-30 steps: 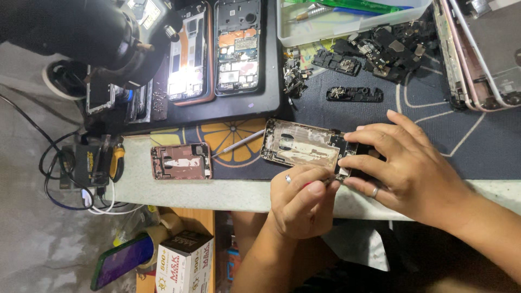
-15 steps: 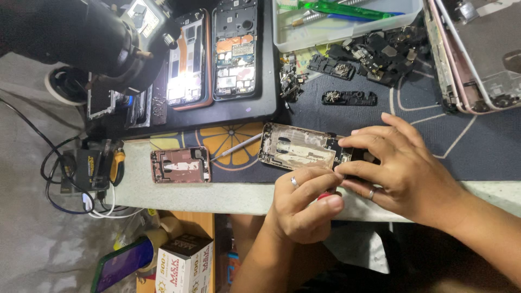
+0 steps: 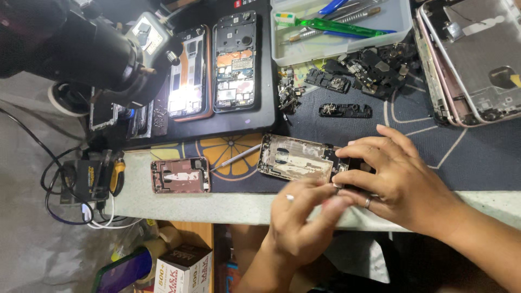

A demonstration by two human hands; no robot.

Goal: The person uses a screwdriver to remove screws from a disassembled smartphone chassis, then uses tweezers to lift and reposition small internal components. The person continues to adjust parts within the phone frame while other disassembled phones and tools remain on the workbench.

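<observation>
— Where do you have the opened phone chassis [image 3: 297, 159] right now?

— It lies flat at the near edge of the dark work mat [image 3: 467, 152], inner side up, so you can reach into it from above. Your right hand [image 3: 399, 182] is spread over its right end, fingers pressing down on the frame, which pins it so it cannot slide while you work.

— And your left hand [image 3: 301, 222]?

— It comes up from below the table edge, thumb and fingertips pinched together right at the chassis's near right corner. Something small seems to be between them, but it is blurred, so you cannot tell what it grips.

— What lies around you?

— A slim metal tool [image 3: 234, 157] rests just left of the chassis, within easy reach. Further left sits a smaller pink phone frame [image 3: 180, 175]. At the far side, two open phones [image 3: 234, 61] lie under the microscope [image 3: 81, 51] light, and a clear tray [image 3: 342, 40] keeps a green toothbrush [image 3: 339, 25] and tools together. Loose black parts [image 3: 369, 68] are gathered beside it.
</observation>
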